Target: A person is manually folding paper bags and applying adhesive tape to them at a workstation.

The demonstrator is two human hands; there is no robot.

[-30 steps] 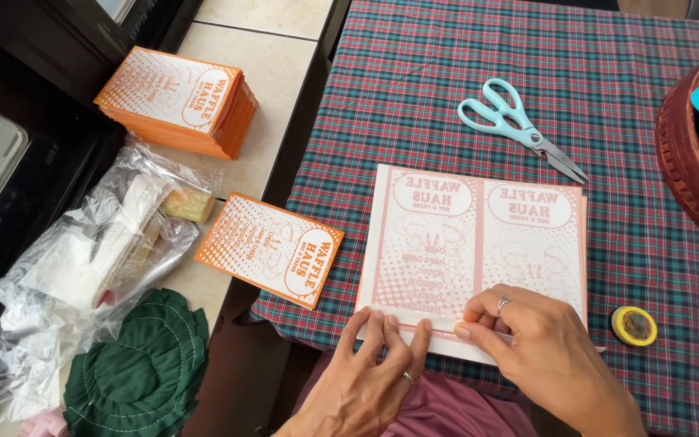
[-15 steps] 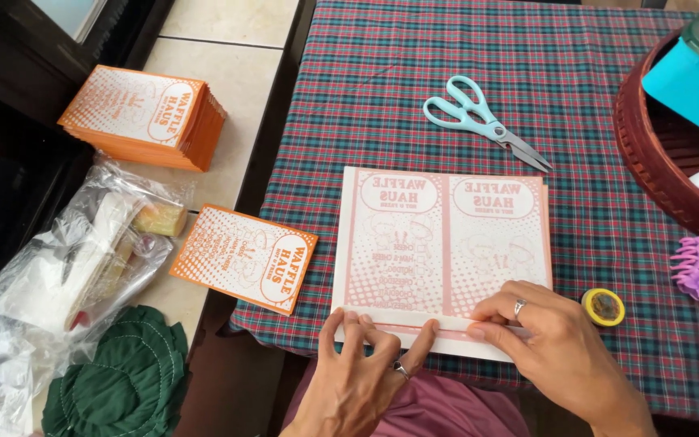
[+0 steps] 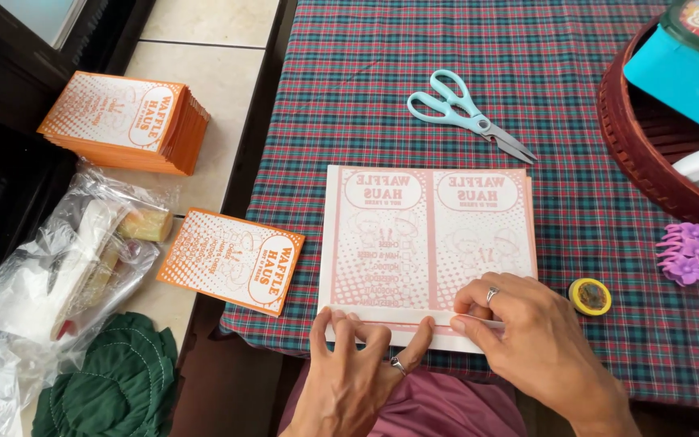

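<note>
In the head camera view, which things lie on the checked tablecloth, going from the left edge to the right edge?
Orange printed bag → pink printed sheet, with the left hand and right hand pressing its near edge → yellow tape roll → purple hair clip.

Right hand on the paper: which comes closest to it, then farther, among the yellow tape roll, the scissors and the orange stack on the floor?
From the right hand:
1. Yellow tape roll, just to its right.
2. Scissors, up the table.
3. Orange stack, far left on the floor.
</note>
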